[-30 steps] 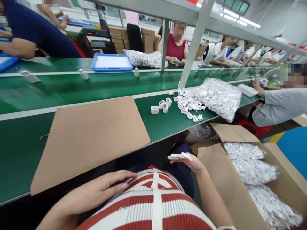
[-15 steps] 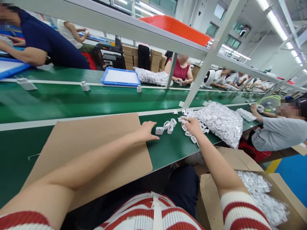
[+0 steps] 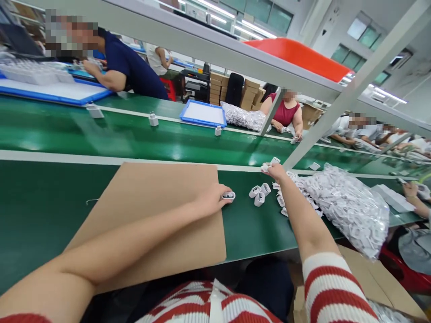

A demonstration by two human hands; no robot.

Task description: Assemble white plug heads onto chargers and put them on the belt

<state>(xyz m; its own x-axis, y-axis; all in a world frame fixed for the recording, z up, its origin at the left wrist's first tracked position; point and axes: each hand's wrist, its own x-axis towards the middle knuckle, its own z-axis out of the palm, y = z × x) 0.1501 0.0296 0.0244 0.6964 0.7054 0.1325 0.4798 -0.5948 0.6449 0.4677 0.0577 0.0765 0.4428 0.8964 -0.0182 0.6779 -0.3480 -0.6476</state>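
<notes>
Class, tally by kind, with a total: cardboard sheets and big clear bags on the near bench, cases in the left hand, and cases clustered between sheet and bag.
Sheet: 1
Bag: 1
Case in left hand: 1
Clustered cases: 3
Total: 6

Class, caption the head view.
Left hand holding one white shell, three more on the bench, right hand by white parts.

Near worktop (image 3: 262, 237), left to right: cardboard sheet (image 3: 151, 220), housing cluster (image 3: 259, 198), loose parts (image 3: 280, 201), near bag (image 3: 353, 206).
Beyond, along the belt's (image 3: 185, 146) far side, three adapters (image 3: 153, 119) well apart; farther back, left tray (image 3: 81, 91), middle tray (image 3: 204, 113), far bag (image 3: 242, 116) just right of it. Below the near worktop, at right, a carton (image 3: 380, 280).
</notes>
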